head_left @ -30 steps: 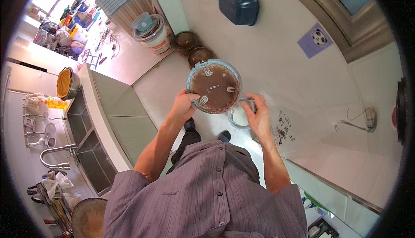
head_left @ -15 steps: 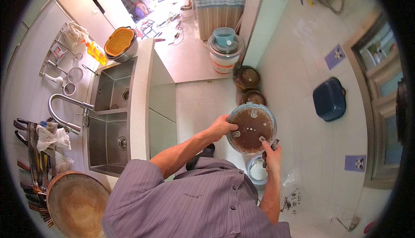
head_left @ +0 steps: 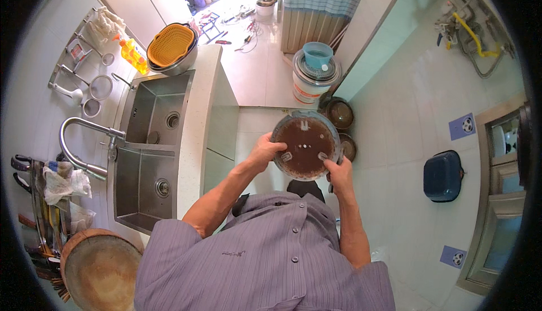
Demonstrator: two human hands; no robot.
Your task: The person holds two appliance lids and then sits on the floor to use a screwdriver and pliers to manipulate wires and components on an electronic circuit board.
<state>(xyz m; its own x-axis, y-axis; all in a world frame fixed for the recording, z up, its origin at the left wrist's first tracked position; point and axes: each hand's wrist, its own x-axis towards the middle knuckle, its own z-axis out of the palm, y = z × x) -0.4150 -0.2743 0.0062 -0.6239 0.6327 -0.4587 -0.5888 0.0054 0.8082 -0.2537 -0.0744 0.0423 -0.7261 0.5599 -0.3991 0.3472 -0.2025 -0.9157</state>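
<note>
Pinches round disc (head_left: pixel 306 141) closed-fingered by edge | at 9 o'clock with left hand (head_left: pixel 266 152) | at 4 with right hand (head_left: pixel 340 174)

We are holding a round disc (head_left: pixel 305 156) out in front of us, its flat brown face turning upward. We are seeing its grey-blue rim, three pale U-shaped marks near the edge and small white dots mid-face.

The person (head_left: pixel 354 229) wears a striped purple-grey shirt (head_left: pixel 259 277) with short sleeves (head_left: pixel 166 252), buttons (head_left: pixel 295 230) and chest lettering (head_left: pixel 234 253).
</note>
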